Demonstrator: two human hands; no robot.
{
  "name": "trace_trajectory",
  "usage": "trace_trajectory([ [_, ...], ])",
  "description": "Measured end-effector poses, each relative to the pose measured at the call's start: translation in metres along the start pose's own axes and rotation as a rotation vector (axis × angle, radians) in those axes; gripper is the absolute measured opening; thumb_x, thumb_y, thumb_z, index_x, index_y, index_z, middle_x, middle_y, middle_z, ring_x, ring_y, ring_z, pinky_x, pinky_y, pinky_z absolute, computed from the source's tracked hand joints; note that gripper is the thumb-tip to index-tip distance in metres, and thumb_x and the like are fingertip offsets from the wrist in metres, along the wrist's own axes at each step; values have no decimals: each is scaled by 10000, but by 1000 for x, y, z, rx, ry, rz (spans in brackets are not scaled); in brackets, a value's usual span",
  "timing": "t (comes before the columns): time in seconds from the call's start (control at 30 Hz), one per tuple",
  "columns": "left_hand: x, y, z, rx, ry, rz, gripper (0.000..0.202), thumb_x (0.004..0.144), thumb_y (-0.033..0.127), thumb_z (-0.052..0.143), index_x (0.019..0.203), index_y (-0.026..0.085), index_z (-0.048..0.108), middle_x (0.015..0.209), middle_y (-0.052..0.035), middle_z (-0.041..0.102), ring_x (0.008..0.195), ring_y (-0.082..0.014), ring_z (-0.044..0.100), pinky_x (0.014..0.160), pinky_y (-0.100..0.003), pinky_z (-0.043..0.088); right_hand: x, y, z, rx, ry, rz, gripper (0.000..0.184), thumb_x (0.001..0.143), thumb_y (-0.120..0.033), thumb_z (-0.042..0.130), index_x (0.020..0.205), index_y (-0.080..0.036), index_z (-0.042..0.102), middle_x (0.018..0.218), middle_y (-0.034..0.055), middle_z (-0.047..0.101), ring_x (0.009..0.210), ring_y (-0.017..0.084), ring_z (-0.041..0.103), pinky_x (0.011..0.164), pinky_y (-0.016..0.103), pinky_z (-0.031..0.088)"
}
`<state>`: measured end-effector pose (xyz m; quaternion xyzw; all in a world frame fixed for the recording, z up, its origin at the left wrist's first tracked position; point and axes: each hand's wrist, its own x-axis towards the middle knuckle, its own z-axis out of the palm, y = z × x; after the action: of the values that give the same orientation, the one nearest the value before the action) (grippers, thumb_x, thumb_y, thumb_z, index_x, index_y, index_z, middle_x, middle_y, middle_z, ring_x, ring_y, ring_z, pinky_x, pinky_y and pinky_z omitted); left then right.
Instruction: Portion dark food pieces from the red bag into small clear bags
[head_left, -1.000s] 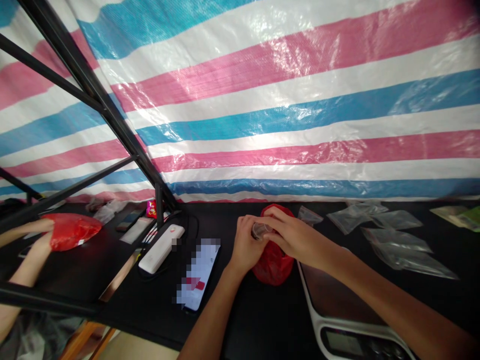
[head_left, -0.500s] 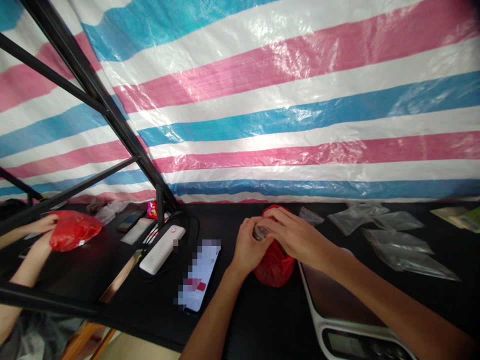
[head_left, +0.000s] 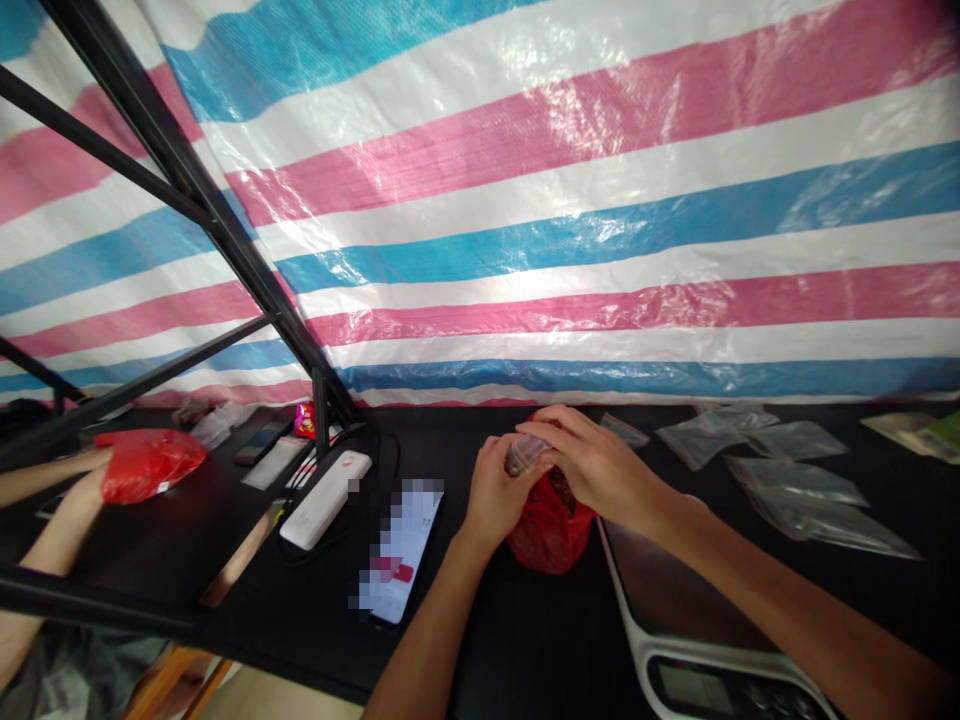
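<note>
My left hand (head_left: 493,492) and my right hand (head_left: 592,462) meet over a red plastic bag (head_left: 550,528) on the black table (head_left: 525,640). Together they pinch a small clear plastic bag (head_left: 527,453) held just above the red bag's mouth. Dark contents show inside the red bag under my right palm. Both hands have their fingers closed on the clear bag.
A kitchen scale (head_left: 690,625) sits right of the red bag. Clear empty bags (head_left: 795,475) lie at the right. A phone (head_left: 397,550) and a white power bank (head_left: 324,498) lie at the left. Another person's hands (head_left: 71,490) hold a red bag (head_left: 146,462) behind a black metal frame (head_left: 225,250).
My hands have lifted the small clear bag slightly above the red bag. The other person's red bag has shifted a little.
</note>
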<state>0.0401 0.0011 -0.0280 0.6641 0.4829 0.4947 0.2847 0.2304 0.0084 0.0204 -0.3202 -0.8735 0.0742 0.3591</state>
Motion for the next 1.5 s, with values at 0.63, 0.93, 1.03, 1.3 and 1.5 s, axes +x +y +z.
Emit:
trace_trajectory([
  [0.63,2,0,-4,-160,137,-100,302,1013,457,594,1195,232,681,955,-42,722,857,-199,662,820,-306,484,1,29,-14,-179,-152,330,290,1060,-328,490,1228,-170,666,1333,171,693,1236,313,657,1089,452,488],
  [0.93,-7,21,-11,159,124,12,219,1023,430,555,1064,236,648,909,-8,730,812,-174,680,763,-278,492,4,40,-11,17,89,536,316,992,-443,619,1229,-252,702,1078,63,820,876,253,767,794,343,570],
  [1.03,-13,28,-6,318,96,99,170,994,407,606,1036,248,649,878,-4,739,774,-175,687,733,-273,484,9,36,-16,41,212,544,322,975,-452,638,1199,-233,715,999,63,826,789,247,760,761,351,579],
  [1.3,-19,42,2,638,220,40,189,990,437,609,947,255,585,826,-27,726,808,-241,724,707,-307,436,11,29,-15,-10,296,565,325,947,-406,647,1200,-214,717,1077,76,812,823,244,747,800,356,566],
  [1.5,-25,56,6,759,35,-255,322,988,578,572,1027,259,559,917,-57,752,729,-276,730,624,-316,337,11,29,-18,-208,181,692,360,985,-438,592,1274,-242,679,1104,92,805,902,283,757,742,346,531],
])
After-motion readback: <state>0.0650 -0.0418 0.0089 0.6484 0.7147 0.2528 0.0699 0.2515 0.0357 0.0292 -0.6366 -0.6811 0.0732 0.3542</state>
